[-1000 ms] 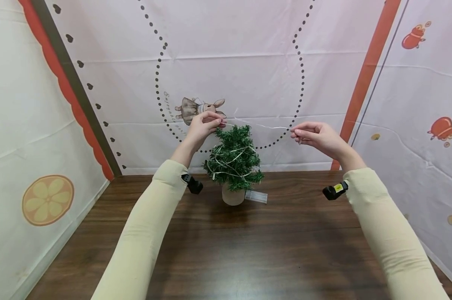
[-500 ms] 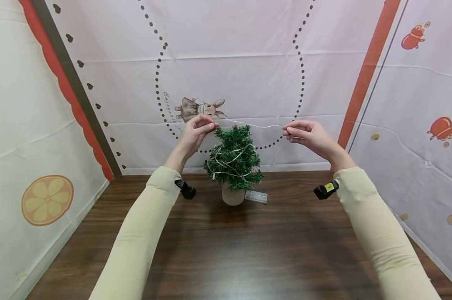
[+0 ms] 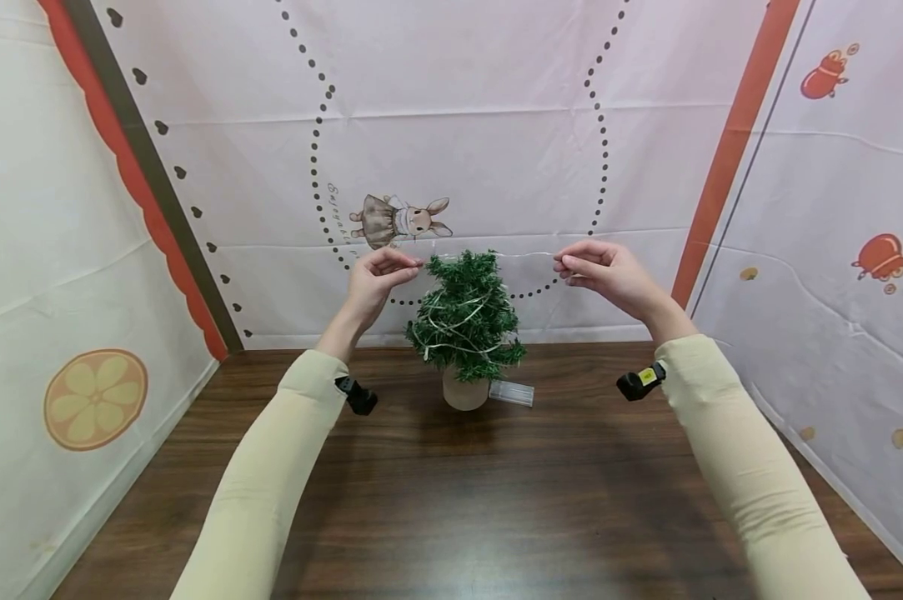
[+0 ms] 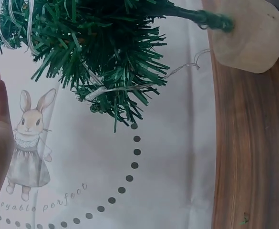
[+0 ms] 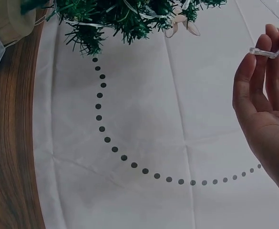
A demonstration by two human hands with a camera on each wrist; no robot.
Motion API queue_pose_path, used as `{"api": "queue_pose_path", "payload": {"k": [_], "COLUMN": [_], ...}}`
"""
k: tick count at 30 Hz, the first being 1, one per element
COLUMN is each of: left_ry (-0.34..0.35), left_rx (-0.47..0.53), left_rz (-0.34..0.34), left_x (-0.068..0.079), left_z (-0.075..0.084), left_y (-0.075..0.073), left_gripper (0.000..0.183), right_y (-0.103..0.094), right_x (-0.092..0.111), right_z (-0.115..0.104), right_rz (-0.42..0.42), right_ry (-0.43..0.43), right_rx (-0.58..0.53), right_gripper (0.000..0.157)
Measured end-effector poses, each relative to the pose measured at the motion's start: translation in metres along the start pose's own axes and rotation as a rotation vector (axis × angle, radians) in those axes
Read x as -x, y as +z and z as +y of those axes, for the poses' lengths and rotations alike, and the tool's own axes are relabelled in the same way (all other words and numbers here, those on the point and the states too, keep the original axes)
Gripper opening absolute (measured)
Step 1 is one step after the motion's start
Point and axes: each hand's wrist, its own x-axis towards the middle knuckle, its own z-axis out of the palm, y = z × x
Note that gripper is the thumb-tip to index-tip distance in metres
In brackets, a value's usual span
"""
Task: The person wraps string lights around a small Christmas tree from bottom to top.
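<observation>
A small green artificial Christmas tree [image 3: 469,321] stands on a round pale base [image 3: 464,392]. Thin clear string lights [image 3: 451,320] wind around its branches. Level with the treetop, my left hand [image 3: 370,285] pinches the light string between thumb and forefinger on the left side. On the right side, my right hand [image 3: 612,275] pinches the other part of the string. The free wire [image 3: 529,254] spans behind the tip of the tree. In the right wrist view a small clear end piece [image 5: 264,53] sits between the thumb and fingers. The left wrist view cuts off the left fingertips.
A clear flat plastic box [image 3: 511,392] lies on the dark wooden table [image 3: 496,500], right beside the tree's base. White printed cloth [image 3: 459,167] hangs at the back and on both sides. A pale bow [image 5: 181,21] is on the tree's rear side.
Both hands have come lower. The left hand moved left and down, the right hand moved left toward the tree. The wire between them dropped from above the treetop to just behind its tip.
</observation>
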Motion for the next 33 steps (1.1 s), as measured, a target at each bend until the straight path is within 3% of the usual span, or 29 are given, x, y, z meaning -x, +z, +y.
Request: {"api": "queue_pose_path", "payload": {"k": [6,13,20,29,33], "left_ry": [-0.003,0.016,0.016,0.067,0.063], "left_rx": [-0.108,-0.059,-0.143,0.026,0.066], "left_rz": [-0.035,-0.016,-0.064,-0.096,-0.049], "left_x": [0.002,-0.003,-0.007,-0.005,-0.006], "left_z": [0.005,0.007,0.011,0.011,0.010], "left_y": [0.003,0.008,0.012,0.009,0.011], "left_gripper": [0.017,0.019,0.017,0.033,0.028], "right_y": [0.005,0.008,0.008,0.012,0.017], "right_x": [-0.002,-0.005,-0.007,-0.005,-0.008], "right_z": [-0.003,-0.002,0.000,-0.004,-0.005], "right_rz": [0.020,0.025,0.062,0.059,0.091], "right_ry": [-0.029,-0.048,-0.043,-0.056,-0.087], "right_rx": [-0.041,-0.096,-0.108,-0.141,-0.163], "right_gripper": [0.018,0.016,0.017,0.016,0.015]}}
